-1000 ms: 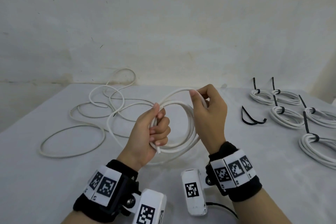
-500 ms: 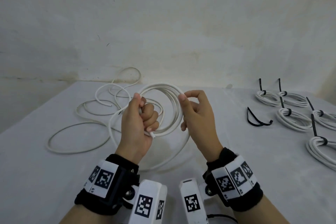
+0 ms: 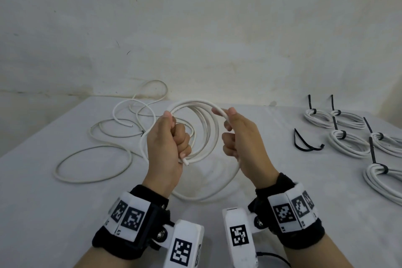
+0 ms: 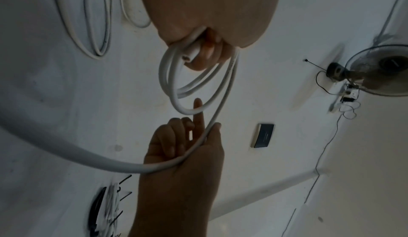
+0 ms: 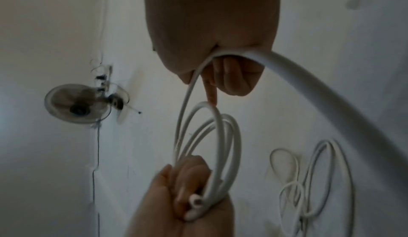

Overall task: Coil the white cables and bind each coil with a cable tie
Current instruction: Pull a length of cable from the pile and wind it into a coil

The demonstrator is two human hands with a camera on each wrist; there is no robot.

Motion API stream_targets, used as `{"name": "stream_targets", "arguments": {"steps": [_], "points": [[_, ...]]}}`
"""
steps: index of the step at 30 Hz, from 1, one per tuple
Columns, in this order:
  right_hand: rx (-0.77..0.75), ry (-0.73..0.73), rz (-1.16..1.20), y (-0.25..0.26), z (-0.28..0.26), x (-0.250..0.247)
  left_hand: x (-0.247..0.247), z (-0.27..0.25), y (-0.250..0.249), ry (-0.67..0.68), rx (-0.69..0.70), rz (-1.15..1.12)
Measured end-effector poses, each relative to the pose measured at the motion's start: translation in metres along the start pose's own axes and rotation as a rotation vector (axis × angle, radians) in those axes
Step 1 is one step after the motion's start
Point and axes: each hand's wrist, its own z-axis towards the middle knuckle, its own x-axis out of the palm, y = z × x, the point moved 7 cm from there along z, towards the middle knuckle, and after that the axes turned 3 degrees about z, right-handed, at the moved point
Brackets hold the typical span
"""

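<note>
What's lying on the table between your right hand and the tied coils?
One loose black cable tie, bent into a loop, lies between the right hand and the tied coils; the head view shows it.

White cable (image 3: 204,115) in several upright loops above table, cut end (image 3: 186,161) protruding low, tail trailing down.

From my head view the light is soft and even, with faint shadows under the cable (image 3: 196,152) on the table (image 3: 43,191). Both my wrist views are dim, bluish and grainy, blurred and stretched at the edges.
</note>
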Motion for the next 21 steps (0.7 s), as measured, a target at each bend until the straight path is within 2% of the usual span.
{"name": "stream_targets", "arguments": {"steps": [5, 9, 10, 13, 15, 18, 21], "points": [[0.195, 0.174, -0.024, -0.02, -0.006, 0.016, -0.004, 0.002, 0.001, -0.019, -0.015, -0.053], [0.163, 0.192, -0.167, -0.025, -0.008, 0.016, 0.001, 0.0, 0.008, 0.017, -0.095, -0.119], [0.161, 0.198, -0.101, -0.024, -0.007, 0.017, 0.002, 0.0, 0.009, 0.023, -0.106, -0.126], [0.252, 0.232, 0.336, -0.02, -0.008, 0.023, 0.003, -0.001, 0.012, 0.035, -0.128, -0.132], [0.315, 0.242, 0.52, -0.02, -0.008, 0.026, 0.005, -0.001, 0.014, 0.046, -0.143, -0.137], [0.371, 0.209, 0.593, -0.025, -0.007, 0.026, 0.011, -0.004, 0.018, 0.082, -0.16, -0.115], [0.336, 0.177, 0.539, -0.026, -0.006, 0.025, 0.016, -0.008, 0.02, 0.104, -0.156, -0.06]]}}
